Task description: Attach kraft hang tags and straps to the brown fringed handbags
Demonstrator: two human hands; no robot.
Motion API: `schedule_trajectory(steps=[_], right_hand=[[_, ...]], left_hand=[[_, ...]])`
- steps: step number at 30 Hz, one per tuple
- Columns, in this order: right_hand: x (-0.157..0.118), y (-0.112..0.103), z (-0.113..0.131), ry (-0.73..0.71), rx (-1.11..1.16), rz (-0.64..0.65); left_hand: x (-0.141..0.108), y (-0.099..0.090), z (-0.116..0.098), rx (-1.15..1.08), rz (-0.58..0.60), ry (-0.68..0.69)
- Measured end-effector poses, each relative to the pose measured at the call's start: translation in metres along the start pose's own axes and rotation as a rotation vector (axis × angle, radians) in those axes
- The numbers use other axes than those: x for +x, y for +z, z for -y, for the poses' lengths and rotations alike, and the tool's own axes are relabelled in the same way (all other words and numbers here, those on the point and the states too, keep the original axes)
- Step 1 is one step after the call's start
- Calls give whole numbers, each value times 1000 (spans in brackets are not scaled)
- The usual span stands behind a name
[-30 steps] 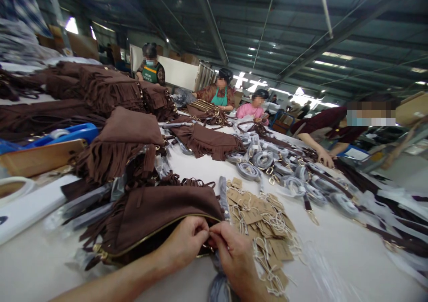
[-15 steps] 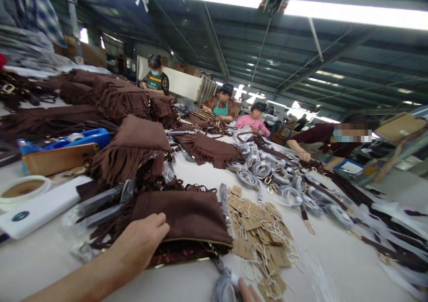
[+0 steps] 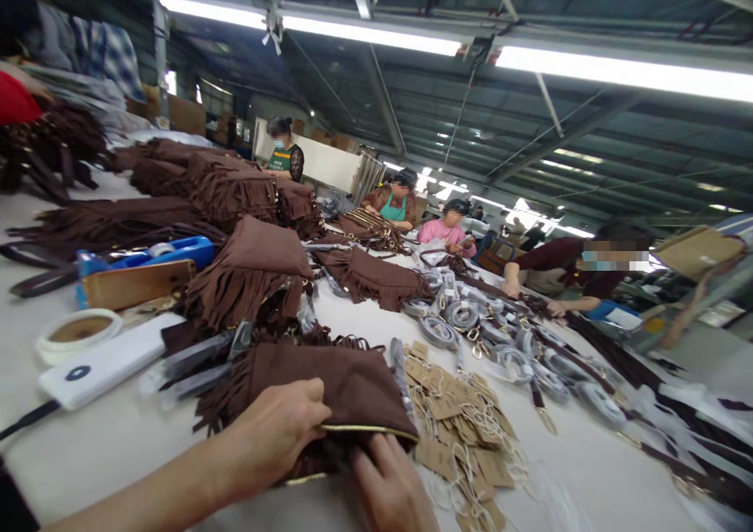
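Observation:
A brown fringed bag [image 3: 347,379] lies on the pale table, its gold zipper parted along the near edge. My left hand [image 3: 288,422] grips the bag's upper edge at the zipper, fingers curled over it. The fingertips of my right hand [image 3: 391,481] reach inside the bag's mouth and are hidden there, so what they hold, if anything, cannot be seen. Right of the bag lies a heap of tan paper tags [image 3: 456,414] with white strings.
More brown fringed bags [image 3: 252,253] lie behind. Wrapped coiled straps [image 3: 462,314] spread to the right. At left are a blue tape dispenser [image 3: 194,251], a tape roll [image 3: 79,336] and a white power bank [image 3: 111,367]. Several people work around the table.
My right hand has moved from beside the wrapped strap at the bottom up into the bag's mouth. My left hand has shifted right to the zipper edge. The view has tilted slightly up.

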State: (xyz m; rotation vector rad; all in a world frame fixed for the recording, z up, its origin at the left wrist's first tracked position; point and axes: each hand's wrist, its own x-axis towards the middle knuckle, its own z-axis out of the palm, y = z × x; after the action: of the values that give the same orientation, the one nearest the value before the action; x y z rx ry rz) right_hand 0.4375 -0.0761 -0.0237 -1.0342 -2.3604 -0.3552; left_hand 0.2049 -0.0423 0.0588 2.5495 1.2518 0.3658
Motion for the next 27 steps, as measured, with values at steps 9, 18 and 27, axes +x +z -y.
schedule_trajectory(steps=[9,18,27], right_hand=[[26,42,-15,244,-35,-99],[30,4,-2,11,292,125],[12,15,-8,230,258,45]], left_hand=[[-17,5,15,-154,17,-40],[-8,12,20,-459,-84,-57],[2,21,14,-603,-113,-55]])
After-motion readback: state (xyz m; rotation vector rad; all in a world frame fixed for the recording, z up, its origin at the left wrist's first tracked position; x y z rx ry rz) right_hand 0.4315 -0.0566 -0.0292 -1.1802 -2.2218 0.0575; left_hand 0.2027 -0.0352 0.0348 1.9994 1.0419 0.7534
